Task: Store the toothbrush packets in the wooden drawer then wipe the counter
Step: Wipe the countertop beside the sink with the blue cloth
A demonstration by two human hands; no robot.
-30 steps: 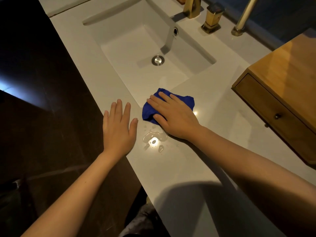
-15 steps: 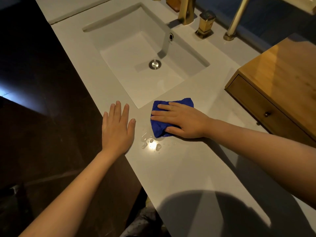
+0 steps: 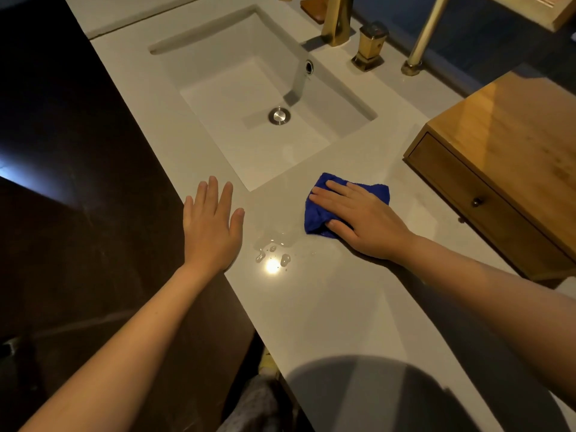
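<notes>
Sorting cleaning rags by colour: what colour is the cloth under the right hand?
Solid deep blue cloth, pressed flat by the right hand; clearest in the head view.

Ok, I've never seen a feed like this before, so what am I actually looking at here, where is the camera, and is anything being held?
There is no machine here: these are a person's two bare arms, seen from one wide-angle camera worn on their head, looking forward and down.

The surface is a pale stone bathroom counter with a white rectangular sink sunk into it and gold-coloured taps at the back. To the right stands a light wooden box with a closed drawer.

The right hand lies flat on a crumpled blue cloth, pressing it onto the counter rather than gripping it. The left hand rests open and empty at the counter's front edge. Between them sits a small puddle of water, not yet wiped. No toothbrush packets are visible.
</notes>
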